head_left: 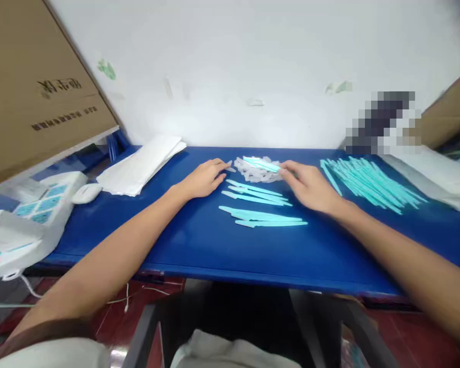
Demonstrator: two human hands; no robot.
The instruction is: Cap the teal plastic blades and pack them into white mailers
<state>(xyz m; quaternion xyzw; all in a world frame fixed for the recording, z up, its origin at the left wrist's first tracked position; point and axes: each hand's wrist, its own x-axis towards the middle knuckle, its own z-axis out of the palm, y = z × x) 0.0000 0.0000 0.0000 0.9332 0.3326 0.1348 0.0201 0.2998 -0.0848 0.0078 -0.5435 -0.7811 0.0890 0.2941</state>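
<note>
My right hand (306,185) pinches the ends of a few teal eyebrow razors (261,163), held over a pile of small translucent caps (253,174). On the left of that pile, my left hand (204,177) lies on the table, thumb apart from the fingers. Its fingertips touch or nearly touch a loose translucent cap (230,165). Closer to me, one group of teal razors (256,192) and a second, nearer group (266,217) lie roughly crosswise on the blue table (199,245). Right of my right hand is a large heap of teal razors (371,181).
White sheets or bags (141,163) lie at the back left, near a white device with blue labels (48,204) and a white mouse-like object (86,193). A cardboard box (42,92) leans at left. White packaging (433,171) lies at right. The white wall (222,76) bounds the table's back.
</note>
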